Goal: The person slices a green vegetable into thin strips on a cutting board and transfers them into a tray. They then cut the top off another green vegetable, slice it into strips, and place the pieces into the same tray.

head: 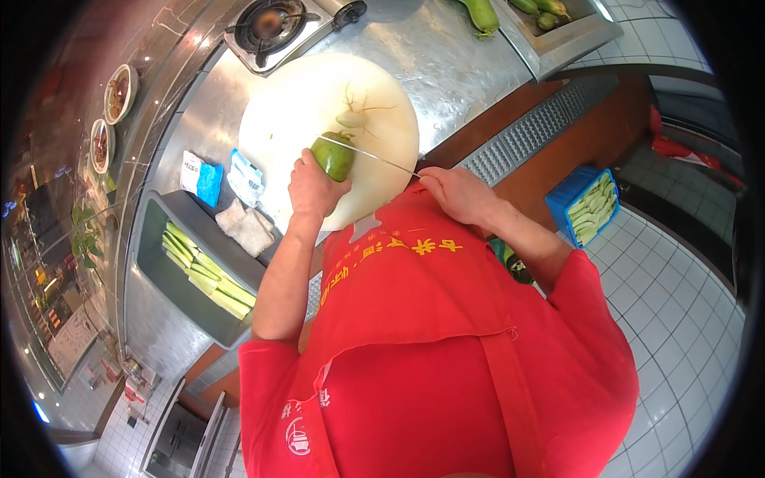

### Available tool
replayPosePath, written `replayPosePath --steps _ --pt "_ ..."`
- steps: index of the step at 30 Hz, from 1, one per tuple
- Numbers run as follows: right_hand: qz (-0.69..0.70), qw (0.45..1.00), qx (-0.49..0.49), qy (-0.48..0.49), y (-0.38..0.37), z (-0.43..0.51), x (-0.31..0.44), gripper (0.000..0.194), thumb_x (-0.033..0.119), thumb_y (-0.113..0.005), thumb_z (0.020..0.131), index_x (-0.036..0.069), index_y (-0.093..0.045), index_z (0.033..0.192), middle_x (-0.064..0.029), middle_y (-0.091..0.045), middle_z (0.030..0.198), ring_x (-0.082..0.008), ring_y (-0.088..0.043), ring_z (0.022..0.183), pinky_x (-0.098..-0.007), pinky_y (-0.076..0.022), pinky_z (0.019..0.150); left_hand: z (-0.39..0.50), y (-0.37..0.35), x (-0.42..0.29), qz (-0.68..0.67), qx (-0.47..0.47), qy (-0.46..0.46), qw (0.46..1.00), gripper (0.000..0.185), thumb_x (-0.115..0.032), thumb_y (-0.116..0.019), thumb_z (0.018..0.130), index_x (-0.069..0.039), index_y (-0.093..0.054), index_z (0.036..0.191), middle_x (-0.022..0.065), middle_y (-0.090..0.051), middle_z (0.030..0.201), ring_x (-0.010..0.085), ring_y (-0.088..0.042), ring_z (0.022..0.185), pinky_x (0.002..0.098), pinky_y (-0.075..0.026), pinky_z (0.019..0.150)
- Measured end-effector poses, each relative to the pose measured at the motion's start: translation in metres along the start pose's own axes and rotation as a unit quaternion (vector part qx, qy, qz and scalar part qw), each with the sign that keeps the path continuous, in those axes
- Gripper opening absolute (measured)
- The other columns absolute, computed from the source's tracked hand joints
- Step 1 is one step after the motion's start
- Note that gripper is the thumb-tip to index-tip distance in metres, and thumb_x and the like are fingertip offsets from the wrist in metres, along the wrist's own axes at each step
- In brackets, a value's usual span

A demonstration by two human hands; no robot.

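Observation:
My left hand (pixel 317 185) grips a round green vegetable (pixel 336 159), perhaps a radish, on a white round cutting board (pixel 382 173). In my right hand (pixel 457 192) is a knife (pixel 379 158), its handle mostly hidden by the fingers. The thin blade lies across the top of the vegetable, near its stubby stem end. Just beyond it on the board rests a pale cut-off end (pixel 352 119) with stringy roots spreading from it.
A grey bin (pixel 156 269) with long green-white strips stands at the left, beside a cloth (pixel 245 227) and two packets. Beyond the board sits a gas burner (pixel 269 27). Farther right are a whole green vegetable (pixel 482 17), a sink (pixel 541 51) and a blue basket (pixel 562 209) of pieces.

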State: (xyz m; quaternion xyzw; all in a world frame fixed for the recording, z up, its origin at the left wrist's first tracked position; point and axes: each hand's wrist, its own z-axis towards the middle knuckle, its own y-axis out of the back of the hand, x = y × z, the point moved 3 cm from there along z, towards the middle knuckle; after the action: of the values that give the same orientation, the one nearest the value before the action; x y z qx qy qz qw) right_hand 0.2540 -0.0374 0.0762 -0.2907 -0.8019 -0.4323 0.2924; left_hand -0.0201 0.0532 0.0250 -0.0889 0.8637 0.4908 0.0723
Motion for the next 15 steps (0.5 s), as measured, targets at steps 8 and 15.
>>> replayPosePath --steps 8,15 --pt "-0.006 1.000 0.013 0.014 -0.025 0.047 0.000 0.041 0.035 -0.045 0.111 0.003 -0.071 0.109 -0.0246 -0.074 0.098 -0.0462 -0.070 0.095 -0.0541 -0.0547 0.085 0.001 -0.003 0.000 -0.003 -0.021 -0.003 1.000 0.093 -0.037 -0.095 0.064 0.003 -0.047 0.132 0.0264 -0.064 0.120 0.0413 -0.068 0.109 0.0459 -0.058 0.092" --pt "-0.014 0.998 -0.015 0.063 -0.070 0.131 -0.006 0.047 0.039 -0.045 0.111 0.001 -0.071 0.102 -0.0264 -0.074 0.095 -0.0472 -0.070 0.091 -0.0539 -0.0549 0.083 -0.001 -0.008 -0.004 0.009 -0.022 0.000 1.000 0.091 -0.036 -0.094 0.064 0.001 -0.046 0.132 0.0244 -0.062 0.121 0.0419 -0.066 0.110 0.0477 -0.058 0.093"
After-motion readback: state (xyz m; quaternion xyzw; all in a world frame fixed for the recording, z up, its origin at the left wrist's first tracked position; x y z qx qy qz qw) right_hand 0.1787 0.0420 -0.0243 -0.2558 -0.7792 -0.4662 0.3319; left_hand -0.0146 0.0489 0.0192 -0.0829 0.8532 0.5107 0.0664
